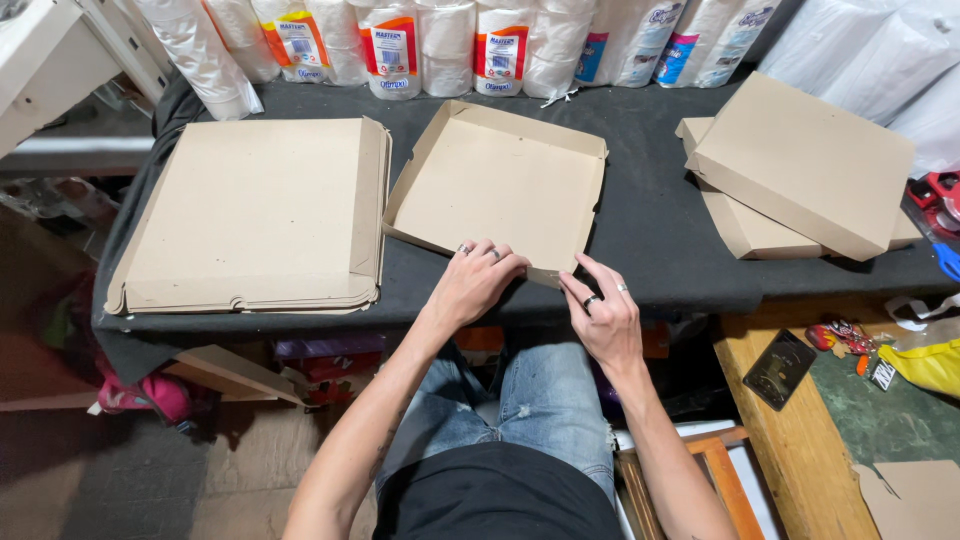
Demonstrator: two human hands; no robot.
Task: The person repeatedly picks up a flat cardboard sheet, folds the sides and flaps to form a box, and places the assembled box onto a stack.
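Half-folded cardboard box [497,183], shallow and square, open side up, at centre of the dark cloth-covered table [650,230]. Far and side walls raised; near edge still low, near-right corner at the table's front edge.

Left hand [474,280] resting flat on the near edge of the box, fingers spread over the cardboard, pressing rather than clasping; rings on two fingers. Right hand [603,315] just right of it, at the box's near-right corner, thumb and forefinger pinching the corner flap, other fingers loosely curled; rings here too. Hands close together, not touching.

Left of the box, just beside it: stack of flat unfolded cardboard blanks [250,215], edges roughly aligned. Right of the box, well apart: two finished closed boxes [800,165], one lying askew on the other.

Far edge of the table: row of wrapped paper-roll packs [440,45], upright, white with coloured labels.

Near side, below the table: blue jeans [545,395] of the seated person. Far right: wooden bench [790,440] with small scattered items, too small to tell.
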